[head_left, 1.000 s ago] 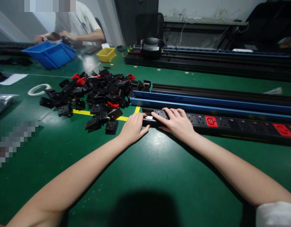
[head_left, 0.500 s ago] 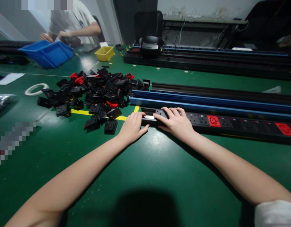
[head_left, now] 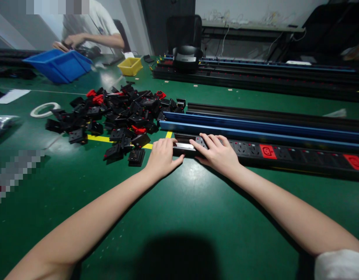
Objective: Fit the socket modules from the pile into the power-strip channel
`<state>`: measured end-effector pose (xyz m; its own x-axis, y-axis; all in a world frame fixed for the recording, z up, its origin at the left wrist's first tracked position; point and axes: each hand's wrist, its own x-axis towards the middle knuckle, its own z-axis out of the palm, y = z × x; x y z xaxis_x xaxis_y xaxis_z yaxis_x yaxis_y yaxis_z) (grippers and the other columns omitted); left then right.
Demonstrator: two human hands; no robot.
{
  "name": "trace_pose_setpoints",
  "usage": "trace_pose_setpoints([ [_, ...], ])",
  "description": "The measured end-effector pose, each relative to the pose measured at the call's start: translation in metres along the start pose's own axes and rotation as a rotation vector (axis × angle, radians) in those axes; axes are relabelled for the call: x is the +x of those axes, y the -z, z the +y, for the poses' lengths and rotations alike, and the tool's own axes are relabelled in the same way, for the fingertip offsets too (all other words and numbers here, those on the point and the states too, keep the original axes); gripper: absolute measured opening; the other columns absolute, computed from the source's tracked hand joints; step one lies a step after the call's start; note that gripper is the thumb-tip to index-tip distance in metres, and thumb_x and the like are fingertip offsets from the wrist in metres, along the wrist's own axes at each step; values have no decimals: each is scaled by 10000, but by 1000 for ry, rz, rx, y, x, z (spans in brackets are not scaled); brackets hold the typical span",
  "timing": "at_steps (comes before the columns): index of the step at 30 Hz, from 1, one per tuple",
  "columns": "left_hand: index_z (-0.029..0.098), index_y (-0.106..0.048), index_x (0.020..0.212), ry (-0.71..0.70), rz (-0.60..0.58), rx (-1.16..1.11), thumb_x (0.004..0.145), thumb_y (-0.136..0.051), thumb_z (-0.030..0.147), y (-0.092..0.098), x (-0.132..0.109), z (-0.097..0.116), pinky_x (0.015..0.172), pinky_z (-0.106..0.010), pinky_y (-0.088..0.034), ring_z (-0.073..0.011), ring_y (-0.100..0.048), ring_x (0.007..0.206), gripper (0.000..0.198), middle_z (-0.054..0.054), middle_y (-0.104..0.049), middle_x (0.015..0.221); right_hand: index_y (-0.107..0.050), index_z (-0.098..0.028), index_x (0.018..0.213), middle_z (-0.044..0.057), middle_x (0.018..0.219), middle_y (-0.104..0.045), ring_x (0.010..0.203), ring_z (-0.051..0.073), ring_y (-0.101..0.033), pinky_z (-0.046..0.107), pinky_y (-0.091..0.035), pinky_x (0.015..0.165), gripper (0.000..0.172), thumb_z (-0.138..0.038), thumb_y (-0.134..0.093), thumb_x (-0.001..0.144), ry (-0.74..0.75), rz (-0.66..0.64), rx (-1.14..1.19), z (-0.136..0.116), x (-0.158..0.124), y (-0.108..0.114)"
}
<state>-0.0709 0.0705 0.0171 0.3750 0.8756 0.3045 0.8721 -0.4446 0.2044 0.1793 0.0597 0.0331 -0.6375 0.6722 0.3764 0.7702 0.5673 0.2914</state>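
A long black power strip (head_left: 296,155) with black and red sockets lies across the green table, running off to the right. My left hand (head_left: 163,155) grips its left end, thumb along the near side. My right hand (head_left: 218,152) rests flat on top of the strip beside it, fingers spread over the first black socket modules. A bare white-lit slot (head_left: 183,146) shows between the two hands. A heap of loose black and red socket modules (head_left: 121,116) lies just left of my left hand.
Blue and black rails (head_left: 255,126) lie behind the strip, more rails (head_left: 255,76) farther back. A blue bin (head_left: 59,66), a yellow bin (head_left: 130,66) and a tape ring (head_left: 44,110) sit at the left. Another person works at the far left corner.
My right hand has slid slightly right along the strip, leaving a wider gap between the hands. The person at the back has moved their hands over the blue bin.
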Motion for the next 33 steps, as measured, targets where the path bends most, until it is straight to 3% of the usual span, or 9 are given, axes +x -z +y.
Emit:
trace_pose_setpoints([
  [2, 123, -578, 1193, 44, 45, 21, 851, -690, 490, 0, -2, 1, 991, -533, -462, -384, -603, 1140, 514, -185, -672, 1144, -475, -289, 1562, 185, 1502, -577, 1258, 330, -591, 449, -349, 1046, 558, -422, -565, 1028, -1, -1, -3, 0, 0, 0],
  [6, 135, -571, 1224, 88, 140, 31, 816, -727, 577, -2, -4, 1, 1132, -598, -345, -430, -487, 1347, 621, -243, -571, 1386, -519, -284, 1531, 190, 1499, -580, 1259, 337, -598, 448, -359, 1042, 535, -423, -581, 1018, -7, -3, -7, -1, 0, 0],
  [10, 126, -554, 1269, 130, 170, -13, 854, -620, 719, -4, -4, -1, 1218, -655, -189, -434, -385, 1450, 726, -263, -500, 1484, -536, -288, 1516, 187, 1503, -579, 1257, 341, -603, 455, -362, 1040, 523, -416, -591, 1012, -14, -14, 3, -1, 1, 1],
  [16, 141, -574, 1271, 155, 114, -53, 995, -373, 666, 1, -3, -4, 1202, -628, -229, -393, -371, 1463, 626, -247, -509, 1469, -538, -282, 1517, 190, 1515, -567, 1265, 345, -598, 458, -360, 1039, 531, -414, -598, 1005, -19, -22, 20, -2, 1, 1],
  [23, 119, -561, 1306, 169, 125, -14, 975, -419, 674, 10, -5, -8, 1176, -683, -222, -431, -334, 1482, 662, -279, -461, 1511, -547, -283, 1512, 186, 1496, -586, 1243, 354, -610, 453, -371, 1020, 530, -421, -597, 1003, -22, -7, 6, -2, 1, 1],
  [30, 131, -570, 1285, 189, 153, -57, 955, -366, 747, 0, -4, -16, 1185, -801, 29, -446, -246, 1540, 728, -290, -459, 1500, -541, -279, 1515, 194, 1512, -569, 1264, 350, -588, 448, -379, 1004, 530, -405, -595, 1003, -21, -39, 25, -2, 1, 4],
  [33, 131, -567, 1284, 209, 144, -61, 965, -343, 740, 1, -3, -17, 1171, -817, 50, -444, -249, 1541, 723, -291, -467, 1497, -537, -281, 1516, 192, 1511, -570, 1273, 346, -580, 441, -376, 1003, 526, -407, -586, 1008, -15, -40, 19, -2, 1, 4],
])
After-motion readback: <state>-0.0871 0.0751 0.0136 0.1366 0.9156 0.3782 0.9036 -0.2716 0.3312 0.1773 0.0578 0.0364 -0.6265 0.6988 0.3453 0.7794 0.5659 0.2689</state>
